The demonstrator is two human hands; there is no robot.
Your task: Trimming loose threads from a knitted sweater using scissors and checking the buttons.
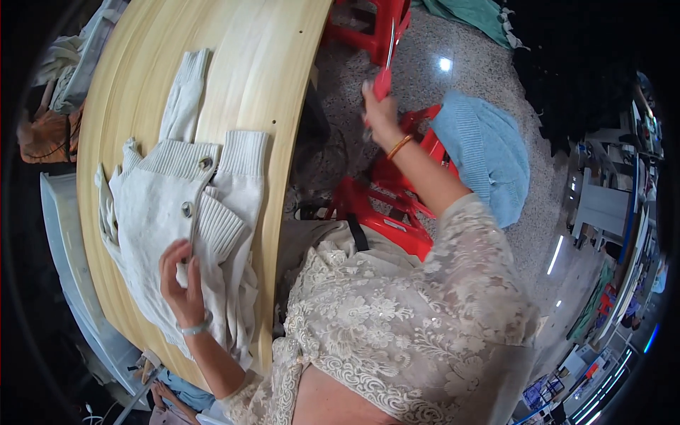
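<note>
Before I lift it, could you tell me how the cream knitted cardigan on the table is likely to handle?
The cream cardigan will probably be floppy: it already lies in soft folds under the left hand. It looks light, though bulky. A sleeve stretched along the wooden table would likely trail when lifted.

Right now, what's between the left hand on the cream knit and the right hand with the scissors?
In the head view: between the left hand on the cream knit garment and the right hand holding red-handled scissors lie the wooden table edge, then speckled floor.
</note>
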